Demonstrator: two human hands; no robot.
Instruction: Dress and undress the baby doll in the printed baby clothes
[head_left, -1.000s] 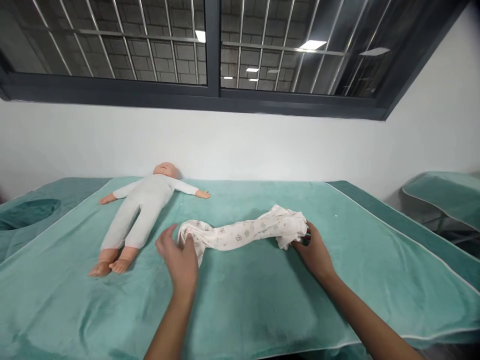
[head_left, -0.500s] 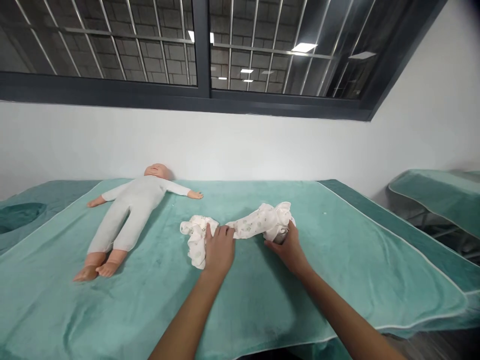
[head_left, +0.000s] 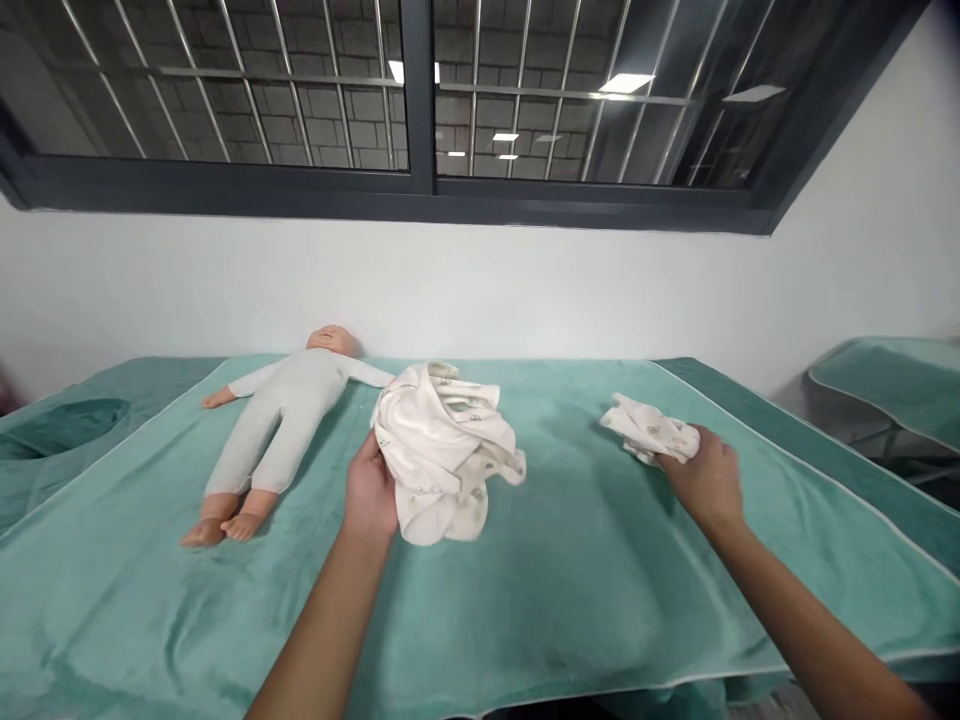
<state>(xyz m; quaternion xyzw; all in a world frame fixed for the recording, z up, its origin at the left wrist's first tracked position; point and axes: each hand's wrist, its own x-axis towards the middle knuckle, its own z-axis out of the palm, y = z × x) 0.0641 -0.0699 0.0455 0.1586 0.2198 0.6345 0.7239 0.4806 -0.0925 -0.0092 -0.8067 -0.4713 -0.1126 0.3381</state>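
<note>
In the middle of the head view my left hand (head_left: 370,490) is closed on a bunched white baby garment (head_left: 442,450) with a small faint print. The garment is lifted, with loose folds hanging to its right. Farther right, my right hand (head_left: 709,480) grips one end of a smaller crumpled white printed cloth (head_left: 649,430), apart from the garment. That cloth's exact kind cannot be made out. A baby doll (head_left: 292,400) in a white bodysuit lies on its back at the left, arms spread. Its hand nearest the garment is hidden behind it.
A green cloth (head_left: 570,610) with pale piping covers the table. Behind it rises a white wall (head_left: 525,290) below a dark-framed window (head_left: 424,185) with metal bars. At the far right stands another green-covered surface (head_left: 900,390).
My hands have moved apart, the right one rightward with the small cloth. My left hand has gone left and lifted the bunched garment. The view has shifted slightly.
</note>
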